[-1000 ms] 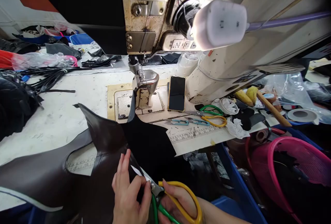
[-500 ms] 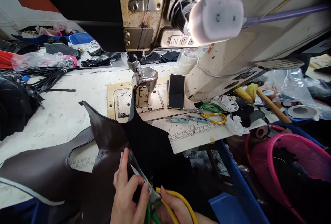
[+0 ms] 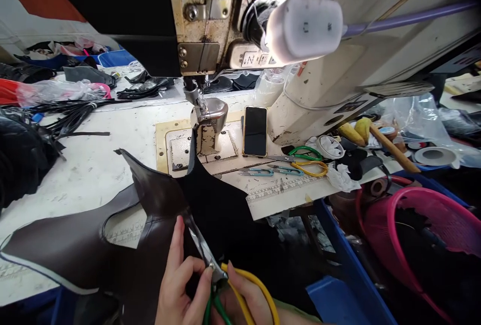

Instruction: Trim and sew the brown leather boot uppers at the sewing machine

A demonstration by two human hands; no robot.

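Note:
A dark brown leather piece with a black underside stretches from the sewing machine's post toward me. My right hand grips scissors that have one yellow and one green handle. Their blades lie along the leather's edge, and the tips are hard to make out. Beside the scissors' pivot, the thumb and index finger of my left hand are pinched together at the leather's edge. The other fingers of that hand stretch up along the brown surface.
A sewing machine post stands ahead under a lit lamp. To its right lie a phone, thread snips and a second pair of scissors. A pink basket is at right, black strips at left.
The scissors and my right hand have shifted slightly left, and more of the blades shows. My left hand has moved a little left and down.

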